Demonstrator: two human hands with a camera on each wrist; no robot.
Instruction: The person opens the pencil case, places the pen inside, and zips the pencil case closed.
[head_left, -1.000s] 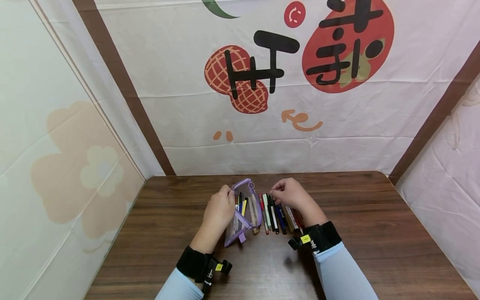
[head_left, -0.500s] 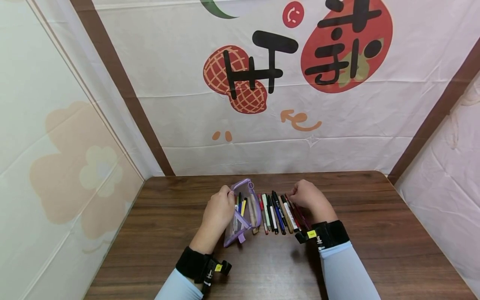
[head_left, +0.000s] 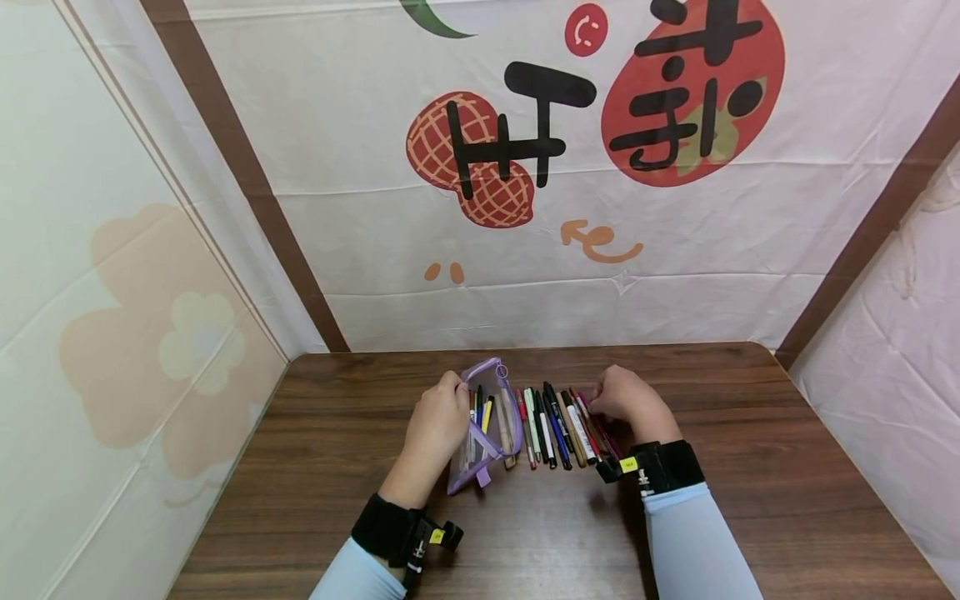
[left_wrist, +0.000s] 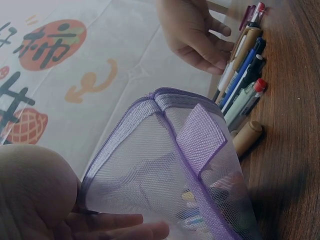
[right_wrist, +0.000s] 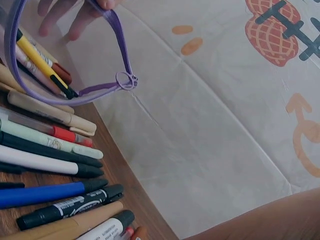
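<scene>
Because the left hand (head_left: 437,417) pinches the rim of the purple-edged, translucent mesh pouch (left_wrist: 131,159), the pouch's mouth seems propped open on the brown wood-grain worktop (head_left: 300,500), near the far edge, with a yellow-and-black pen (right_wrist: 42,60) among those inside. Toward the worktop's right edge, a row of slim, many-coloured pens and markers (head_left: 557,429) lies side by side, probably to keep each separate. The right hand (head_left: 633,402) stands at its outer end, fingers loosely bent, no pen seen in them; I cannot tell whether they touch the row.
</scene>
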